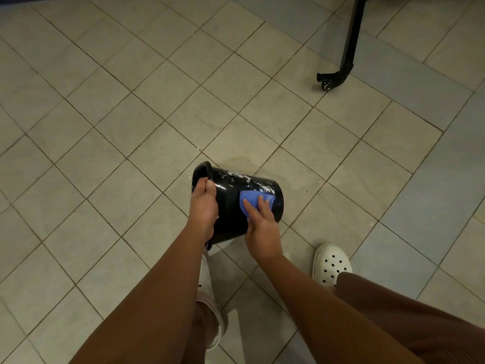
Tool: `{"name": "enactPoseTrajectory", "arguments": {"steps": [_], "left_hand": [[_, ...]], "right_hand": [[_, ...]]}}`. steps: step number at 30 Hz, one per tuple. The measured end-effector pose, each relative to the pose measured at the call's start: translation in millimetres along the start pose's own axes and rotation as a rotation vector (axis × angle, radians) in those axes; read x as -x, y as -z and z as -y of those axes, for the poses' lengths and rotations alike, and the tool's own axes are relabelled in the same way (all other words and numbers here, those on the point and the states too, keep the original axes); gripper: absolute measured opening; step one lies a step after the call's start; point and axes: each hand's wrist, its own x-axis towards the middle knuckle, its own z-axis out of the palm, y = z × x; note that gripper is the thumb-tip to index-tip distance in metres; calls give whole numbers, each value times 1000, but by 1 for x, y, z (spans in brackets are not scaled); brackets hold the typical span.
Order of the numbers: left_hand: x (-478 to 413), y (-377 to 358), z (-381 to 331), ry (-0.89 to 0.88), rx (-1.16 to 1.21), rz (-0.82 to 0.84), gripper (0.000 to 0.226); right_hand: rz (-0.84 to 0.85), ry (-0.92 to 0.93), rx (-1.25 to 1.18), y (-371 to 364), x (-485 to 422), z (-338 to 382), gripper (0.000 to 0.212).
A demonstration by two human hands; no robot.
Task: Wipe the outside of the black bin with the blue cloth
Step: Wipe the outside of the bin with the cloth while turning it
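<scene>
1. Black bin, tipped on its side low over the tiled floor, mouth turned left and away, base to the right. Tilted so, most likely, to bring the outer wall up within easy reach.
2. Left hand at the bin's mouth: fingers curled over the rim, thumb on the outside, clamping it. Probably placed there to steady the bin against the push of wiping.
3. Right hand on the bin's side wall, close to its base: fingers fairly straight, gripping nothing, pressing the blue cloth flat against the plastic.
4. Cloth bunched under those fingers, touching the wall, just below a patch of white smears.
5. Smears and specks along the top of the bin's wall, not yet wiped; by that sign, work only partly done.
6. Impossible to tell whether the bin's lower rim rests on the floor or hangs just clear of it.
7. White clog near the bin's base, on the wearer's side; black wheeled leg well apart, beyond the base.
</scene>
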Motion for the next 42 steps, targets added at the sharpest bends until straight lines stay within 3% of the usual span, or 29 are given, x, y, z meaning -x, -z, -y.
{"name": "enactPoseTrajectory", "arguments": {"steps": [6, 11, 15, 18, 23, 29, 35, 37, 39, 42], "left_hand": [[1, 3, -2, -26, -13, -1, 34], [2, 1, -1, -44, -46, -34, 35], [3, 2, -2, -96, -101, 5, 29], [4, 3, -3, -103, -91, 0, 26], [5, 4, -1, -90, -81, -23, 34], [4, 5, -4, -79, -55, -9, 27], [8, 3, -5, -60, -25, -5, 30], [8, 5, -5, -60, -32, -11, 31], [6, 7, -4, -53, -30, -6, 29], [4, 6, -2, -29, -29, -2, 28]], "right_hand": [[125, 90, 199, 9, -18, -6, 72], [144, -107, 222, 9, -8, -10, 71], [102, 82, 218, -7, 3, -3, 77], [51, 149, 203, 0, -12, 3, 70], [144, -103, 247, 11, -13, -9, 68], [64, 94, 173, 0, -11, 8, 62], [118, -29, 147, 6, -19, 10, 58], [71, 23, 139, 2, -9, 10, 46], [15, 48, 117, 0, -7, 3, 48], [23, -16, -45, -2, -10, -4, 46]]}}
